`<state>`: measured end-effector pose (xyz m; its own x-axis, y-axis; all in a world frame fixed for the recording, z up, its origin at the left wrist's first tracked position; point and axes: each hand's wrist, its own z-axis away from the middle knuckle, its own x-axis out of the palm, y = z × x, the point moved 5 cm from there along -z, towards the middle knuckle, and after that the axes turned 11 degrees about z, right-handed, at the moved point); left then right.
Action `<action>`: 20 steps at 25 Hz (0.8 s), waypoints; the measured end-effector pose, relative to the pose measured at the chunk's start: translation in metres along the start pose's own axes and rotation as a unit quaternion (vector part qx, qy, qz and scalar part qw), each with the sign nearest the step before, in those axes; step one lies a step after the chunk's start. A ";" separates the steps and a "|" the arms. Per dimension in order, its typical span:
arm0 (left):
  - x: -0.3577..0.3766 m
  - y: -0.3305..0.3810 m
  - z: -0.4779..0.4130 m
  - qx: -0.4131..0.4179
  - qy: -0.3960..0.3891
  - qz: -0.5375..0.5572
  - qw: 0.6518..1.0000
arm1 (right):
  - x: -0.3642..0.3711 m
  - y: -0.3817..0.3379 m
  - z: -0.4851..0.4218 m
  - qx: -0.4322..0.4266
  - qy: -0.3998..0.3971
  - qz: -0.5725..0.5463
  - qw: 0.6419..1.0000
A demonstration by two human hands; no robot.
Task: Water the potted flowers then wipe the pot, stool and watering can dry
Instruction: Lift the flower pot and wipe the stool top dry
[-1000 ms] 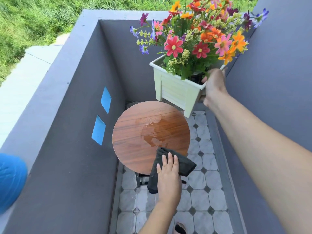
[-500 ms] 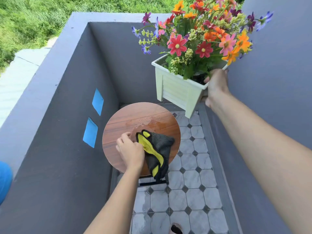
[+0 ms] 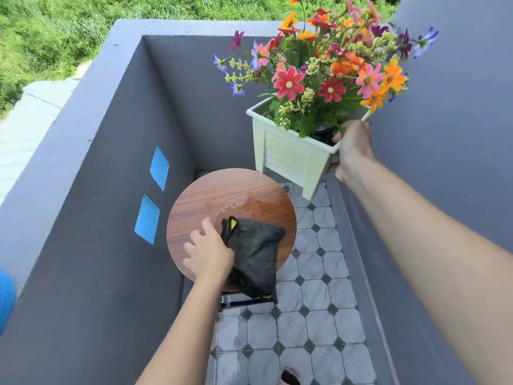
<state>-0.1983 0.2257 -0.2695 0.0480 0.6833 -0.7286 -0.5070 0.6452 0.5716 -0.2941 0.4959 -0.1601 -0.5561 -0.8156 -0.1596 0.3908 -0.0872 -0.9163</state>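
Note:
A round wooden stool (image 3: 200,201) stands on the tiled floor, with a wet patch (image 3: 249,204) across its far half. A dark grey cloth (image 3: 256,254) with a yellow tag lies on the stool's near right part and hangs over the edge. My left hand (image 3: 206,252) grips the cloth's left side against the stool top. My right hand (image 3: 352,147) holds the cream square flower pot (image 3: 291,157) by its right rim, lifted and tilted above the stool's far right. Colourful flowers (image 3: 330,68) fill the pot. No watering can is in view.
Grey walls (image 3: 111,190) close in the narrow balcony on the left, far side and right. Two blue squares (image 3: 159,166) are on the left wall. Part of a blue object (image 3: 5,295) shows at the left edge. The floor tiles (image 3: 313,323) look damp near the stool.
My left hand has dragged the cloth from the stool's near edge across its top, and the wet patch has shrunk. The pot has stayed lifted in my right hand.

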 end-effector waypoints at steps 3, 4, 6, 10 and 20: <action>0.009 0.027 0.018 0.228 0.022 0.039 0.973 | 0.002 0.004 -0.005 0.009 -0.002 0.000 1.000; 0.023 0.033 0.025 0.271 -0.011 0.015 0.962 | 0.003 0.005 -0.006 0.012 -0.003 0.002 1.000; 0.059 0.023 0.030 0.279 -0.065 -0.120 0.951 | 0.003 0.007 -0.009 0.014 -0.009 0.009 1.000; 0.088 -0.006 0.028 0.282 -0.111 -0.262 0.916 | 0.000 0.012 -0.017 0.013 -0.012 0.022 1.000; 0.027 -0.044 -0.031 0.077 0.042 -0.098 0.991 | -0.007 0.020 -0.033 0.008 -0.016 0.028 0.999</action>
<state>-0.2014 0.2053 -0.3264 0.0577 0.5138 -0.8560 -0.3573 0.8113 0.4628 -0.3068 0.5191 -0.1891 -0.5092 -0.8375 -0.1981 0.4321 -0.0497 -0.9005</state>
